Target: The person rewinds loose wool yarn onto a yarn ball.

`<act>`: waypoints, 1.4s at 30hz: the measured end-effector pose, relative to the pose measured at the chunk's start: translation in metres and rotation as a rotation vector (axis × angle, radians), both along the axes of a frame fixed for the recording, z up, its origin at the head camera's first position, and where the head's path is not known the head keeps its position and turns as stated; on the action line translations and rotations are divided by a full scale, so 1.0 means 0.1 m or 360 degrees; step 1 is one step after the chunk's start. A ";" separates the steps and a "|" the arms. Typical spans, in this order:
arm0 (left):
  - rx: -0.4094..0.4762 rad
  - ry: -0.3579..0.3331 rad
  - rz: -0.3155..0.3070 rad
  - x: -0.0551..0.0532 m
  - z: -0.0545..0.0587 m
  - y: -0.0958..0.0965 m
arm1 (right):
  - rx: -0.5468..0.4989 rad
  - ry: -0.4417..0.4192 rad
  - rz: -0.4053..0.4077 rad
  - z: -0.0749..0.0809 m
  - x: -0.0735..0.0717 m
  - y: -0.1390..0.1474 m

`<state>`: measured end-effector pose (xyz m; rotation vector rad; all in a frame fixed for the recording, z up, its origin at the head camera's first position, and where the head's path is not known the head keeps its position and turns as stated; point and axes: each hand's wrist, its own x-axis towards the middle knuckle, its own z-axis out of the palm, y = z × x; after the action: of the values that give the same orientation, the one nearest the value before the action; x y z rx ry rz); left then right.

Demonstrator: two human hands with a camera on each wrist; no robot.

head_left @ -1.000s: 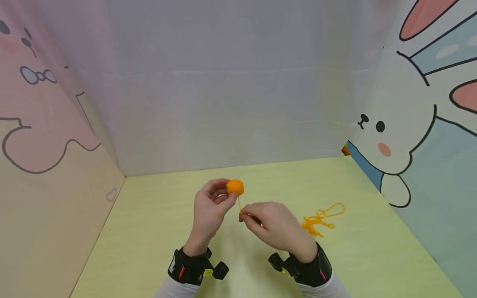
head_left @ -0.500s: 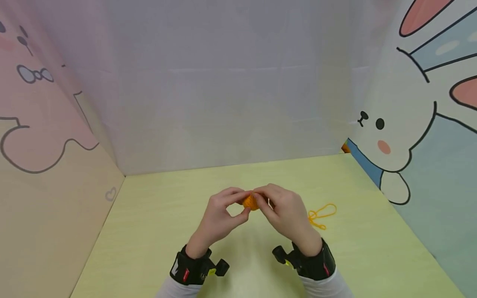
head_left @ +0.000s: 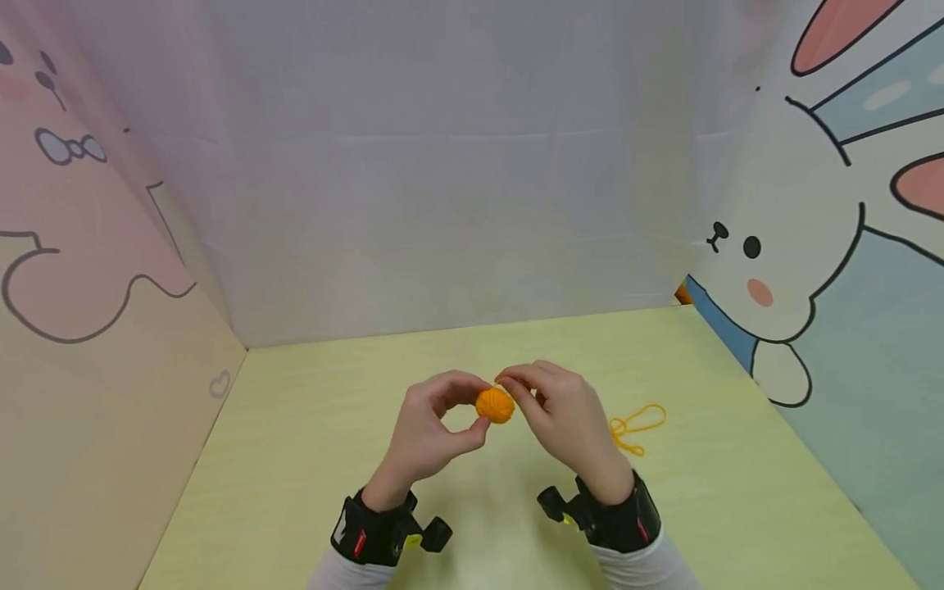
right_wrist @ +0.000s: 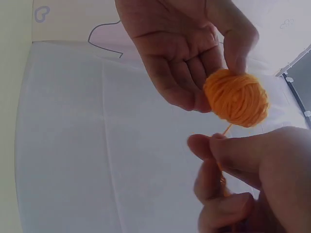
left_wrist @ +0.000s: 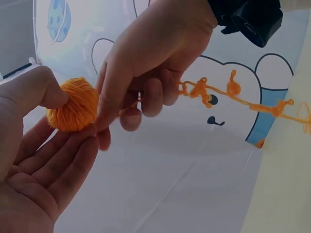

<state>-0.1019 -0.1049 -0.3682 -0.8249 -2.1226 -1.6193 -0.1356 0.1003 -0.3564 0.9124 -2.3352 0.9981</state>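
Note:
A small ball of orange yarn (head_left: 495, 405) is held above the table by my left hand (head_left: 435, 426), thumb on one side and fingertips on the other. Close by on its right, my right hand (head_left: 564, 418) pinches the yarn strand (right_wrist: 227, 129) that runs off the ball. In the left wrist view, the wound ball (left_wrist: 74, 105) shows its wraps, and a tangled length of yarn (left_wrist: 199, 91) trails away beyond the right hand. Part of that strand passes hidden inside the right hand's curled fingers.
Loose loops of orange yarn (head_left: 636, 428) lie to the right of my right hand on the pale yellow table (head_left: 310, 459). A white curtain (head_left: 457, 205) stands behind, with printed cartoon panels at both sides.
The ball has moved right and down in the head view since one second ago. My right hand has risen from below the ball to its upper right side. Less loose yarn shows on the table.

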 end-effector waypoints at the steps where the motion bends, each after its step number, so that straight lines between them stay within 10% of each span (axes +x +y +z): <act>1: 0.0040 -0.0017 0.0015 0.00 0.01 -0.01 | 0.0062 -0.0052 0.0002 0.00 0.01 -0.01; 10: 0.0389 -0.0201 0.0234 -0.02 0.01 -0.05 | 0.0457 -0.0311 0.0264 0.01 0.11 -0.10; 17: 0.0211 -0.0140 0.0399 -0.08 -0.03 -0.05 | 0.0442 -0.0175 0.0401 0.06 0.15 -0.08; 22: 0.0040 -0.0292 0.0130 -0.09 -0.03 -0.05 | 0.0227 -0.0065 0.0364 0.07 0.13 -0.06; 30: 0.0150 -0.0512 -0.0289 -0.08 0.02 -0.07 | 0.0070 -0.0085 0.0426 0.08 0.13 -0.06; 42: -0.0094 -0.0362 -0.0243 -0.02 0.17 -0.16 | 0.0051 -0.0084 0.0457 0.12 0.13 0.01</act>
<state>-0.1038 -0.1210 -0.3516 -0.8771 -2.3217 -1.8119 -0.1227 0.1015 -0.3442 1.2757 -2.3121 1.1094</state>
